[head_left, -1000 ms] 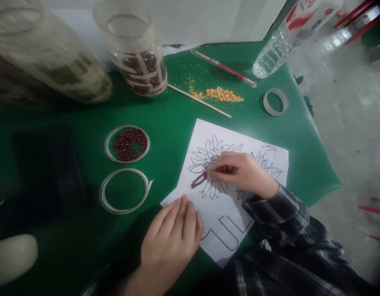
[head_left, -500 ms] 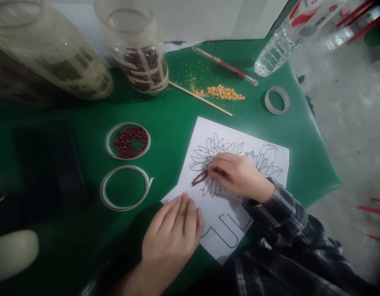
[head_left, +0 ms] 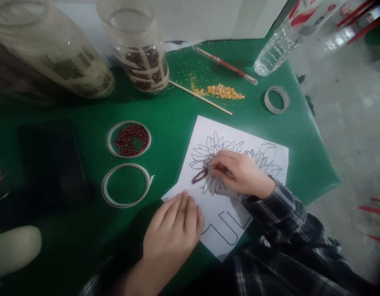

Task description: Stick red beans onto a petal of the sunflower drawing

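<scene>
A white sheet of paper (head_left: 208,123) with outlined flowers lies on the green table. My left hand (head_left: 174,230) rests flat on its lower left edge, fingers stretched out side by side. Over the flower with many petals, my right hand (head_left: 236,170) is closed in a pinch. Whatever its fingertips hold is hidden. Just left of those fingertips, dark red beans (head_left: 199,176) form a narrow loop along one petal. More red beans (head_left: 128,144) lie inside a tape ring (head_left: 108,139) on the left. Below it sits a second tape ring (head_left: 105,195) with a loose end.
Tall clear jars stand at the back left, including one with dark beans (head_left: 143,61). Corn kernels (head_left: 226,92), tiny yellow grains, a thin stick (head_left: 202,98), a wrapped brush (head_left: 226,65), another ring (head_left: 266,102) and a water bottle (head_left: 272,53) lie or stand behind the paper.
My right hand has moved slightly right, its fingertips drawing away from the bean loop. My left hand stays on the paper. The whole view has shifted a little.
</scene>
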{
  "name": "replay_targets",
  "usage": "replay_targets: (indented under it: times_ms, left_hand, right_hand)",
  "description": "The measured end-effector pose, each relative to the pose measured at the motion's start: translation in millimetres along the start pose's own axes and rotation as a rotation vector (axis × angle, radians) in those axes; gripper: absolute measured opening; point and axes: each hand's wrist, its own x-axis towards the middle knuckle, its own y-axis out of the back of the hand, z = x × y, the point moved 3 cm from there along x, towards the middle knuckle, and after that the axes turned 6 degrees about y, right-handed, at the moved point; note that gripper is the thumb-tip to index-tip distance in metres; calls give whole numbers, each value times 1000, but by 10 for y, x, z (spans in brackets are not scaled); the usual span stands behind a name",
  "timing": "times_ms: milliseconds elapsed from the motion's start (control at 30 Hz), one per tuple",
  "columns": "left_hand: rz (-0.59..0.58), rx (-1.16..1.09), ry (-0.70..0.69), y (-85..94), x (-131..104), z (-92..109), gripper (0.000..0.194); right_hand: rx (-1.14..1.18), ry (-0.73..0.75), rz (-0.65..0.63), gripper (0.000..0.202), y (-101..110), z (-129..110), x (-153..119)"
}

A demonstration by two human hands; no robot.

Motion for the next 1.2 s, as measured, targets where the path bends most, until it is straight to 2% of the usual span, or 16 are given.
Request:
replay_targets:
  times_ms: [267, 733, 1200]
  left_hand:
    - [4, -5, 13, 8, -2, -8, 15]
    - [-3, -5, 8, 7, -9, -1, 15]
    - [-16, -8, 8, -4, -31, -7, 16]
  right_hand:
    - [15, 9, 13, 17, -17, 24, -1]
    - [-181, 12, -58, 23, -78, -26, 13]
    - [8, 115, -104, 15, -10, -36, -19]
